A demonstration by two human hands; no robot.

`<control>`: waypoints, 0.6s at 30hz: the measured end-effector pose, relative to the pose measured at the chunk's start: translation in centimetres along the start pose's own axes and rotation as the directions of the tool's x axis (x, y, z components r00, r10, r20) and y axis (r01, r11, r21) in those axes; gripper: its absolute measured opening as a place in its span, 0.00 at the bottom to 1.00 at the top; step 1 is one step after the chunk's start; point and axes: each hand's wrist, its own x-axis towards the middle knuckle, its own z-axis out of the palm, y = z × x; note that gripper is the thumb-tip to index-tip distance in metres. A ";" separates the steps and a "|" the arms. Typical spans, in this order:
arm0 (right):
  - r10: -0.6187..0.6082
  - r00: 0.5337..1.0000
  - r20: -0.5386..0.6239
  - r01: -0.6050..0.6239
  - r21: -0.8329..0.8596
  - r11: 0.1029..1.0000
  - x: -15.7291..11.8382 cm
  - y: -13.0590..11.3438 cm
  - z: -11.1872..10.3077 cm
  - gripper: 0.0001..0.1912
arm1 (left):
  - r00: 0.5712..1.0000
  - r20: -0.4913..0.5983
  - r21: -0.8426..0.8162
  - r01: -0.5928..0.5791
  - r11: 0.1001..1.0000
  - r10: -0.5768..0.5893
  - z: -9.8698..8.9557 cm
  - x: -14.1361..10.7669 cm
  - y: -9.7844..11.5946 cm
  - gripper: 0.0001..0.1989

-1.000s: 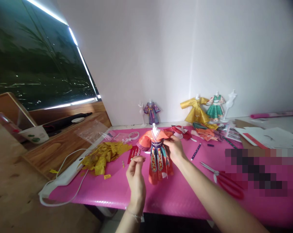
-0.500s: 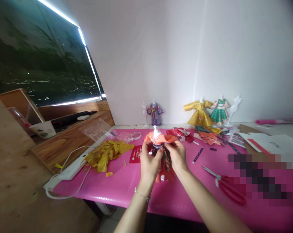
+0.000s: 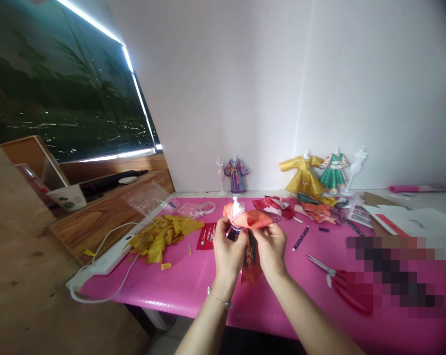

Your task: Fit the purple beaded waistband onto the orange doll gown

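Observation:
In front of me is a small white doll mannequin [image 3: 237,206] wearing an orange doll dress [image 3: 253,218] with a pearl-like trim across the chest and a dark patterned skirt. My left hand [image 3: 228,245] closes on the dress at its waist, on the left side. Under the spread orange sleeve, my right hand [image 3: 270,245] pinches the cloth on the right side. Both sets of fingertips are partly hidden by the fabric. A bracelet [image 3: 218,299] circles my left wrist.
On the pink table [image 3: 164,288] lie crumpled yellow cloth [image 3: 164,235], a red card [image 3: 206,236], a patterned strip [image 3: 300,238] and red-handled scissors [image 3: 337,278]. A white power strip [image 3: 108,259] runs along the left edge. Dressed mini mannequins [image 3: 305,175] stand by the wall.
The mannequin has turned and tilted slightly, and its orange sleeve now sweeps to the right over my right fingers. Both hands stay on the dress.

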 end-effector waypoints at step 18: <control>-0.053 0.997 0.052 0.056 -0.062 0.997 -2.7 -3.9 -1.4 0.27 | 0.991 0.111 -0.251 0.096 0.963 -0.070 -1.6 0.0 2.6 0.13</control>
